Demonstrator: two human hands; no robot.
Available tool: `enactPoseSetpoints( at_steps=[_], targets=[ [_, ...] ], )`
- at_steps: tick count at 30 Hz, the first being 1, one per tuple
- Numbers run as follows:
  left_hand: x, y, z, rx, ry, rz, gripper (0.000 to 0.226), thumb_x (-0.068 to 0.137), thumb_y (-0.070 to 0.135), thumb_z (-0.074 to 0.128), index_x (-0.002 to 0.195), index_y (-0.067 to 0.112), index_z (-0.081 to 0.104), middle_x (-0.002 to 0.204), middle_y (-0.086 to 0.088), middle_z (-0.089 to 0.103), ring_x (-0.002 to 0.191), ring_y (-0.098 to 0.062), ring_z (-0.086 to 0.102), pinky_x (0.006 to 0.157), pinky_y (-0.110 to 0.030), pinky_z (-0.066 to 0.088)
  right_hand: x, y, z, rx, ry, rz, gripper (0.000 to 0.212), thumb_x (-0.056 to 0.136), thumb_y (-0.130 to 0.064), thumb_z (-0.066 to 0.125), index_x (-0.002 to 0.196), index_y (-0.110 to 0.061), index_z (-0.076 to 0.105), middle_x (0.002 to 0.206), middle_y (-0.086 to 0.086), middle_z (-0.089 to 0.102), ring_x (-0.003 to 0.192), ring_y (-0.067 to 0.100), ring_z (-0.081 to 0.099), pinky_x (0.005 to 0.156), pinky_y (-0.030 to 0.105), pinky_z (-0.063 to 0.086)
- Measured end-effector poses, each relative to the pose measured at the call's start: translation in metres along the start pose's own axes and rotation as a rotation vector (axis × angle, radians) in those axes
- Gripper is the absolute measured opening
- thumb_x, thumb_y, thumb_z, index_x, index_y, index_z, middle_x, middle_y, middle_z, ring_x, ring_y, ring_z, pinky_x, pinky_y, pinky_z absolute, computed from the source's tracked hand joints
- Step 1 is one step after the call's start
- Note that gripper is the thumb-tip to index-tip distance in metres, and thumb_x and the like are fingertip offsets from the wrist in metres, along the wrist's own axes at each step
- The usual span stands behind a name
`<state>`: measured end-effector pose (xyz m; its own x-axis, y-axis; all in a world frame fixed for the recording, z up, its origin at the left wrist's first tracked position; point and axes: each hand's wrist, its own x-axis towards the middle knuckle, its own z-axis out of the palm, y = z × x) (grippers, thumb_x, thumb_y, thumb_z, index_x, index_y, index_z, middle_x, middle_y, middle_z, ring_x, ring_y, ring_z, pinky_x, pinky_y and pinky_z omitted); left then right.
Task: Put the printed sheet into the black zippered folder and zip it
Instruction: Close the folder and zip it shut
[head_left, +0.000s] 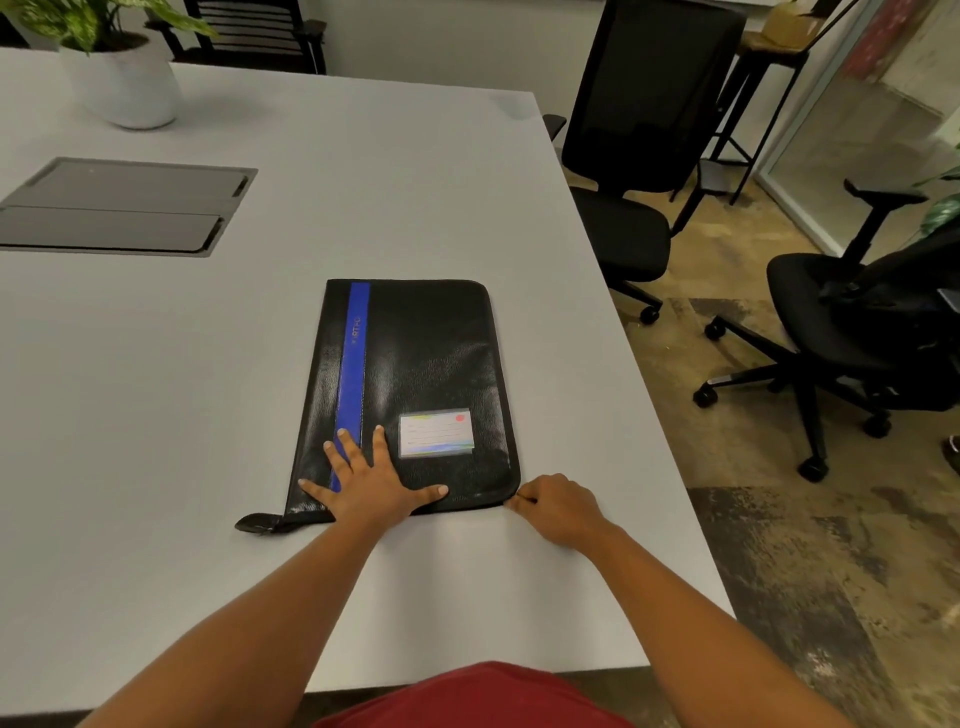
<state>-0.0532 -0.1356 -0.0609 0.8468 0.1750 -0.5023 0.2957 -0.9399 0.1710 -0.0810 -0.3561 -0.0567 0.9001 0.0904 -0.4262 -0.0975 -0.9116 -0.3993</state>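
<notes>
The black zippered folder (415, 384) lies flat and closed on the white table (156, 415), near its right edge, with a blue stripe (354, 364) along its left side and a label pocket (436, 433) at the lower right. The left hand (371, 480) rests palm-down on the folder's near edge, fingers spread wide and gripping nothing, pinning the cover. The right hand (556, 506) sits at the near right corner, fingers curled and pinched together, apparently on the zipper pull; the pull itself is too small to make out. A black tab (258, 522) projects from the near left corner. The printed sheet is not visible; it is presumably already inside, and the zip appears to be at or near one end of its run.

Risks, as judged: if the sheet sits close to the edge, the slider may catch and crease it. The rounded corner is where a slider tends to bind, and a hard pull could drag the folder toward the table edge should the left hand's pressure ease.
</notes>
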Motion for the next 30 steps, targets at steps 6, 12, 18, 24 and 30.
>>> enactPoseSetpoints(
  at_steps=[6, 12, 18, 24, 30],
  targets=[
    [-0.002, 0.001, -0.001, 0.006, 0.012, -0.004, 0.124, 0.059, 0.085, 0.049, 0.145, 0.026, -0.018, 0.152, -0.014, -0.028, 0.139, -0.035, -0.027, 0.105, -0.069, -0.003, 0.015, 0.005, -0.018, -0.030, -0.049, 0.018, 0.043, 0.093, -0.034, 0.047, 0.050, -0.031, 0.046, 0.058, -0.015, 0.044, 0.073, 0.017, 0.048, 0.066, 0.025, 0.033],
    [-0.004, 0.007, -0.005, 0.043, 0.017, -0.020, 0.124, 0.060, 0.084, 0.050, 0.146, 0.023, -0.015, 0.153, -0.016, -0.024, 0.140, -0.037, -0.023, 0.105, -0.069, -0.002, 0.022, 0.005, -0.027, -0.053, -0.051, 0.000, 0.045, 0.090, -0.030, 0.049, 0.045, -0.028, 0.041, 0.053, -0.012, 0.043, 0.067, 0.018, 0.048, 0.064, 0.026, 0.036],
    [0.004, 0.020, -0.012, 0.095, 0.099, 0.150, 0.112, 0.066, 0.072, 0.060, 0.148, 0.028, -0.003, 0.155, -0.011, -0.021, 0.141, -0.031, -0.023, 0.106, -0.068, -0.006, 0.028, 0.013, -0.025, 0.089, 0.034, -0.161, 0.013, 0.090, -0.019, 0.051, 0.084, -0.020, 0.063, 0.064, -0.015, 0.048, 0.068, 0.014, 0.048, 0.054, 0.015, 0.031],
    [0.015, 0.051, -0.001, 0.085, 0.049, 0.450, 0.094, 0.067, 0.081, 0.046, 0.140, 0.053, -0.007, 0.154, -0.002, -0.027, 0.141, -0.026, -0.025, 0.103, -0.070, -0.010, 0.032, 0.022, -0.020, 0.414, 0.155, -0.094, 0.013, 0.080, -0.016, 0.069, 0.093, -0.014, 0.072, 0.082, -0.009, 0.057, 0.070, 0.003, 0.050, 0.066, 0.015, 0.039],
    [0.023, 0.049, 0.014, 0.217, 0.029, 0.494, 0.110, 0.032, 0.099, -0.004, 0.134, 0.059, -0.017, 0.153, 0.001, -0.028, 0.140, -0.025, -0.027, 0.100, -0.071, -0.013, 0.031, 0.025, -0.021, 0.636, 0.081, -0.039, 0.008, 0.073, -0.009, 0.076, 0.081, -0.010, 0.073, 0.065, -0.008, 0.061, 0.056, 0.003, 0.054, 0.058, 0.015, 0.045]
  ],
)
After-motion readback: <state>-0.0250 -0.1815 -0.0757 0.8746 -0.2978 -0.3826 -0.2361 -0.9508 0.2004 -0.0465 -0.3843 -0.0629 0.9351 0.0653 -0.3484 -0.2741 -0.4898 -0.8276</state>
